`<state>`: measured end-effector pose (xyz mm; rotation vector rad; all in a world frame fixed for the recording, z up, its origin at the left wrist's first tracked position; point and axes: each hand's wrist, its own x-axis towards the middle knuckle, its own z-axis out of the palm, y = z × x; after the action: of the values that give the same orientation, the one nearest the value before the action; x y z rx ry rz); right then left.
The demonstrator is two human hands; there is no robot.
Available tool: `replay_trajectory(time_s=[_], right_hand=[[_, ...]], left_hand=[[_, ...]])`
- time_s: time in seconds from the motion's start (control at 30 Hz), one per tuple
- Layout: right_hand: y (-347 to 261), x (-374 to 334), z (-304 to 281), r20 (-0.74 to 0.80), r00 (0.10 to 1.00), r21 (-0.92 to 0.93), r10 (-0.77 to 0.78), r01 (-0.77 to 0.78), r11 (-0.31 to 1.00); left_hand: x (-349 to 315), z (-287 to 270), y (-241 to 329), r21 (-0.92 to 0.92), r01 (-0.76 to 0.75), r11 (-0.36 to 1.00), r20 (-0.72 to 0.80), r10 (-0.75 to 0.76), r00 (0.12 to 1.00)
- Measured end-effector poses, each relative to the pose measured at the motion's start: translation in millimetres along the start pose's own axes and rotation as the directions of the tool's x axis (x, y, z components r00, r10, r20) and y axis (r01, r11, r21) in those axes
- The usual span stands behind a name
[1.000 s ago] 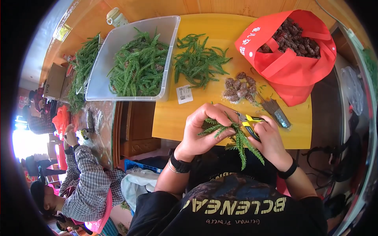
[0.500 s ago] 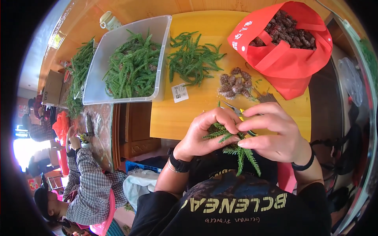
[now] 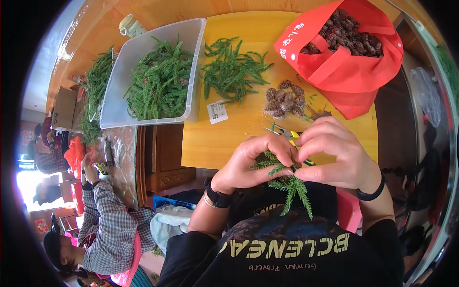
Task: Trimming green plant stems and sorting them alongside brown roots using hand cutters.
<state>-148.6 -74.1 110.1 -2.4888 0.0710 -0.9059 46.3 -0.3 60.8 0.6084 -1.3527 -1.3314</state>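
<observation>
Near the table's front edge, my left hand (image 3: 251, 160) pinches a small bunch of green artificial fir sprigs (image 3: 292, 190) between thumb and fingers; its leaves fan out below. My right hand (image 3: 337, 150) meets it from the right, thumb and forefinger pressed together at the bunch's middle. Tucked in my right hand are pliers (image 3: 295, 136) with yellow and black handles, their metal jaws pointing up and left. What the right fingertips pinch is too small to make out. Beyond my hands, brown pine cones (image 3: 286, 101) lie in a little heap.
Loose green sprigs (image 3: 234, 71) lie on the yellow table (image 3: 210, 148), beside a clear plastic bin (image 3: 195, 79) full of more. A white label (image 3: 217, 112) lies near it. At the back right stands a red bag (image 3: 344, 79) of pine cones. A person (image 3: 107, 225) works at left.
My right thumb and fingers have closed in on the bunch. The lower sprigs have swung slightly left, and the pliers show more of their yellow handles.
</observation>
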Motion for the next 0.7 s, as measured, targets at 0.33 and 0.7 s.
replay_trajectory(time_s=[0.33,0.7], right_hand=[[3.1,-3.3,-0.1,0.016,0.999,0.089,0.027,-0.029,0.996],[2.9,-8.4,5.2,-0.068,0.997,0.003,0.035,-0.035,0.999]], left_hand=[[3.8,1.1,0.5,0.052,-0.027,0.998,0.029,0.025,0.999],[11.0,-3.8,7.0,0.227,-0.135,0.965,0.063,0.124,0.990]])
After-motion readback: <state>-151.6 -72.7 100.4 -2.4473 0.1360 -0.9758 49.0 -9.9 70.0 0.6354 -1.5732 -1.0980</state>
